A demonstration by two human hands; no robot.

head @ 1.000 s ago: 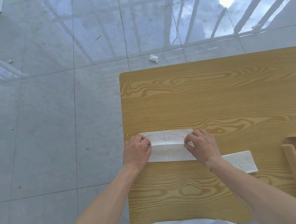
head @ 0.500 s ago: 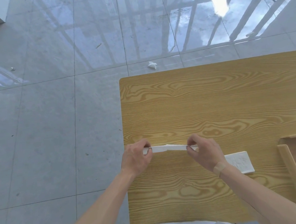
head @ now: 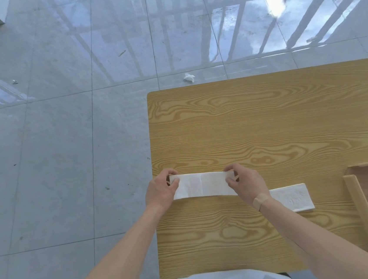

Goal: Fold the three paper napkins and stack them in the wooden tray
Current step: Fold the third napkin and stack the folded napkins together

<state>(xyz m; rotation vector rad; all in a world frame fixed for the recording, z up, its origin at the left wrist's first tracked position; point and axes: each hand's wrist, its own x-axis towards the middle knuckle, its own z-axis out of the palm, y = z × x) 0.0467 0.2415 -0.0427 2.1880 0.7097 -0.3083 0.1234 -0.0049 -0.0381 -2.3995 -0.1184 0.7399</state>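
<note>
Head view. The paper napkin [head: 203, 187] lies as a long narrow strip at lower centre of the frame, near the left end of the wooden table [head: 267, 119]. A second ago it lay flat and twice as deep; half a second ago its long edge was lifted, seen edge-on; now that edge has come over and the strip is folded in half lengthwise. The left hand [head: 161, 192] pinches the strip's left end, thumb on top, fingers curled. The right hand [head: 245, 184] pinches the right end the same way; an adhesive plaster [head: 261, 200] sits on that wrist.

A second napkin [head: 292, 198], a folded white rectangle, lies just right of the right wrist. The wooden tray [head: 355, 201] sits at the lower right edge, partly out of frame; its visible part holds nothing.

Judgement: first fold of this napkin done, crease probably not yet pressed. Nothing stacked yet. A third napkin is not in sight.

On the floor beyond the table's far edge, a crumpled paper scrap [head: 189, 77].
</note>
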